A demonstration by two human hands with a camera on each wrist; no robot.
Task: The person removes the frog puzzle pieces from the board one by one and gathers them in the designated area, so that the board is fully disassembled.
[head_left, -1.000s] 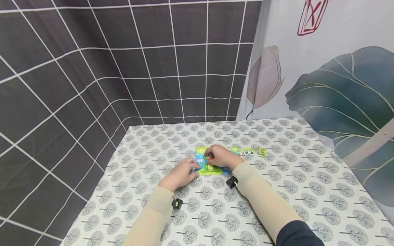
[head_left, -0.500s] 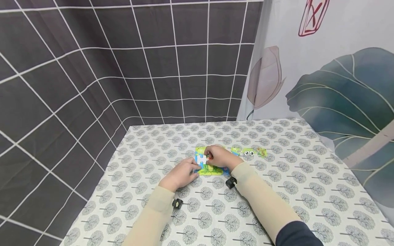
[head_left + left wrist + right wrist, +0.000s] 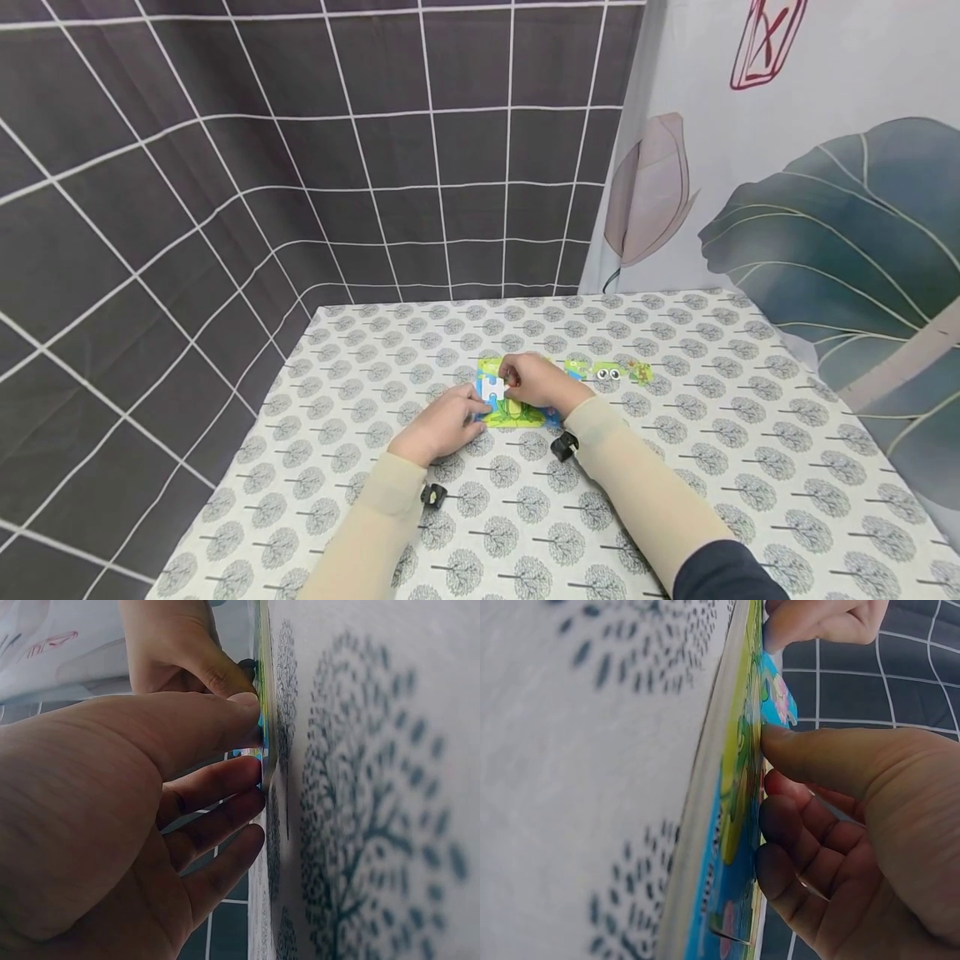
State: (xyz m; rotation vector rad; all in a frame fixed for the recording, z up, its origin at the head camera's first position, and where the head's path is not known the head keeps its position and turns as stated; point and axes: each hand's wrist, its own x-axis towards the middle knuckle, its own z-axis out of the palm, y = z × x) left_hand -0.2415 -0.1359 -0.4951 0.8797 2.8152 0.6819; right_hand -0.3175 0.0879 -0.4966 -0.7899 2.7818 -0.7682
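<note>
A frog jigsaw puzzle lies on the tree-print cloth, partly covered by my hands. At its left edge my left hand rests with fingers fairly straight, thumb and fingertips touching the puzzle's edge in the left wrist view. My right hand reaches over the puzzle with bent fingers, pinching the edge of a blue puzzle piece with a pink flower. That piece stands tilted up from the board in the right wrist view. A white, knobbed piece shape shows between the hands in the head view.
To the right of the puzzle lie a green-blue loose piece, a piece with two cartoon eyes and a green-brown piece. A dark grid curtain hangs behind the table.
The pink flower spot by my right fingertips has given way to a white piece shape since one second ago. Both hands stay nearly in place.
</note>
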